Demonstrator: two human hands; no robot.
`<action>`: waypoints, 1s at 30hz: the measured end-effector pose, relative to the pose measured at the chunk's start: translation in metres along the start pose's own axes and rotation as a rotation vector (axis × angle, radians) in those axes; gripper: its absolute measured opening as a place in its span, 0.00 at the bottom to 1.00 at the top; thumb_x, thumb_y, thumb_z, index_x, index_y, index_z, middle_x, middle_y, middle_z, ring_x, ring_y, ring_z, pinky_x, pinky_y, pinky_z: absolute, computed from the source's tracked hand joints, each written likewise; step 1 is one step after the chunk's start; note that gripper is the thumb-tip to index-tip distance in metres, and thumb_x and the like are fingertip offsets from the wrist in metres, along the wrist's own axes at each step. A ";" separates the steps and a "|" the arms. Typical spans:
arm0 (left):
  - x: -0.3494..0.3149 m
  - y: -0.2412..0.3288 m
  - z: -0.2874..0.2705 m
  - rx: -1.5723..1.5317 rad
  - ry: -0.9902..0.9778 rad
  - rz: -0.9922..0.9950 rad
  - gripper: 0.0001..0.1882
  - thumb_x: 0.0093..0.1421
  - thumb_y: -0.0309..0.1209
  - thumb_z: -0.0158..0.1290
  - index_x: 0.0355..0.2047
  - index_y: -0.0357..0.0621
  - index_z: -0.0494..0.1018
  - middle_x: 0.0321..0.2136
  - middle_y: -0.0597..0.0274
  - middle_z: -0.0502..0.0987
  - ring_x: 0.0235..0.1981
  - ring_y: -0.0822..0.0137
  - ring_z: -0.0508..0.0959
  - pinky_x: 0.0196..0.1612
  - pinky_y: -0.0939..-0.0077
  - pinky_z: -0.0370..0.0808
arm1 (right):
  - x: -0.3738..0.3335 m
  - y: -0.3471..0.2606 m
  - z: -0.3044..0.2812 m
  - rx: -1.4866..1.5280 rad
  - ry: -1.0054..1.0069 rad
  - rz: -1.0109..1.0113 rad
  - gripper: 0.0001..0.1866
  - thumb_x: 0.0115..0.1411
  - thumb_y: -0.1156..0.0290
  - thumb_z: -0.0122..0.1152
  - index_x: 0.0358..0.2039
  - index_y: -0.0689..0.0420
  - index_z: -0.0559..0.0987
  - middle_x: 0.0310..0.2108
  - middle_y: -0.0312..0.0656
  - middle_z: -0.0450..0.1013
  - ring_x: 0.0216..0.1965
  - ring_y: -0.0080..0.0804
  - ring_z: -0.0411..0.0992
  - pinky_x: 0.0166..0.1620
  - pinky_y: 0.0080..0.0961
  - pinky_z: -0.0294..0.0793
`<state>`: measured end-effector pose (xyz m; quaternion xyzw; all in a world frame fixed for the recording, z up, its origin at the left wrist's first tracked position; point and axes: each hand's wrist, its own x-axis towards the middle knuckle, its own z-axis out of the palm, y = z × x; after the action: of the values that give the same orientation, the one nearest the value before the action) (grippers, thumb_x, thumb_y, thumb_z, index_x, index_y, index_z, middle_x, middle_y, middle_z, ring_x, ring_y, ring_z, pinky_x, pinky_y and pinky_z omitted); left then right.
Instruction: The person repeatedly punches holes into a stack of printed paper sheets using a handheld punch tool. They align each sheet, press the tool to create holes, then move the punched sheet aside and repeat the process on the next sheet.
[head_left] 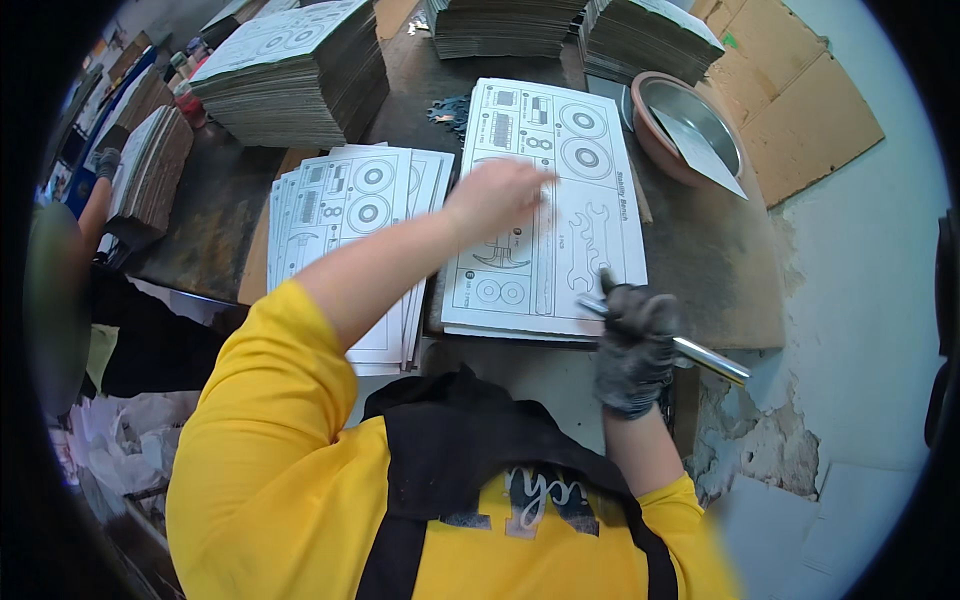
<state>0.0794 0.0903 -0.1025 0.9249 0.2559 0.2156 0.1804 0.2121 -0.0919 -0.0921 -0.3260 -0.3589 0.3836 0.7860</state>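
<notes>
My bare left hand [503, 198] hovers over a stack of printed white boards [600, 245], its fingers curled and a little blurred. Whatever it may pinch cannot be made out. In a dark grey work glove, my right hand [638, 345] is closed around a shiny metal tube [712, 361] at the stack's near right corner. The tube slants down to the right, and its other end pokes out on the left of the glove. Outlines of wrenches, discs and other tools cover the top board. Beside it on the left lies a fanned pile of similar printed sheets [385, 330].
Tall board stacks stand at the back left [330, 90], back middle [505, 30] and back right [650, 40]. Small dark blue pieces [452, 113] lie behind the boards. A pinkish basin [645, 115] holds a metal bowl and a card. At far left, a co-worker's gloved hand [107, 162] touches another stack.
</notes>
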 end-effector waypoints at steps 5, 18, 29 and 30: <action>-0.092 0.076 0.007 0.116 0.031 0.301 0.19 0.48 0.28 0.54 0.42 0.41 0.70 0.28 0.60 0.71 0.34 0.62 0.72 0.53 0.60 0.63 | 0.015 -0.020 -0.038 0.007 -0.065 -0.158 0.19 0.60 0.60 0.46 0.14 0.50 0.57 0.14 0.31 0.49 0.19 0.25 0.51 0.51 0.42 0.63; -0.113 0.091 -0.057 -0.037 0.498 -0.079 0.11 0.57 0.34 0.46 0.35 0.39 0.71 0.30 0.56 0.70 0.34 0.59 0.71 0.54 0.61 0.62 | 0.063 -0.067 -0.037 0.210 0.232 -0.253 0.14 0.53 0.60 0.53 0.14 0.46 0.64 0.14 0.29 0.59 0.23 0.27 0.62 0.44 0.37 0.66; -0.287 -0.032 -0.035 0.127 -0.493 -0.726 0.25 0.44 0.21 0.51 0.46 0.44 0.67 0.50 0.54 0.66 0.49 0.53 0.68 0.48 0.66 0.68 | 0.082 -0.016 -0.024 0.276 0.004 -0.078 0.19 0.62 0.66 0.42 0.15 0.50 0.54 0.16 0.31 0.45 0.22 0.25 0.50 0.61 0.42 0.53; -0.271 -0.032 -0.043 0.117 -0.610 -0.794 0.24 0.45 0.22 0.51 0.46 0.44 0.67 0.49 0.55 0.67 0.48 0.55 0.69 0.48 0.66 0.69 | 0.081 -0.010 -0.009 0.117 -0.072 -0.123 0.18 0.61 0.65 0.43 0.15 0.50 0.55 0.16 0.32 0.48 0.22 0.25 0.52 0.56 0.39 0.58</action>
<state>-0.1644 -0.0233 -0.1640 0.7855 0.5353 -0.1646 0.2632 0.2590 -0.0312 -0.0635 -0.2432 -0.3831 0.3664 0.8123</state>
